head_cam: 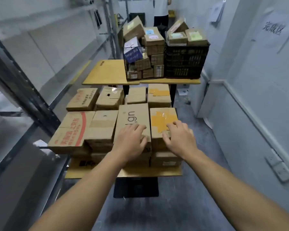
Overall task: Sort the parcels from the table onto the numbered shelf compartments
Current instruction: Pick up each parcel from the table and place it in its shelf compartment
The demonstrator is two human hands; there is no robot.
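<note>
Pickup step | stacked boxes [102, 125] on near tabletop [157, 172] | my left hand [132, 142] lies loose on lettered box [132, 115], right hand [179, 139] on yellow-taped box [160, 119] beside it, neither gripping | next, I reckon: grip one box, read label, carry to shelf [40, 104].

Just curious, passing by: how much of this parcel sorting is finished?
Done: nothing confirmable; the left shelf is blurred. In hand: left hand on the printed box, right hand on the yellow-taped box, neither lifted. Left: the full stack on the near table, perhaps also the wire basket and black crate.
</note>
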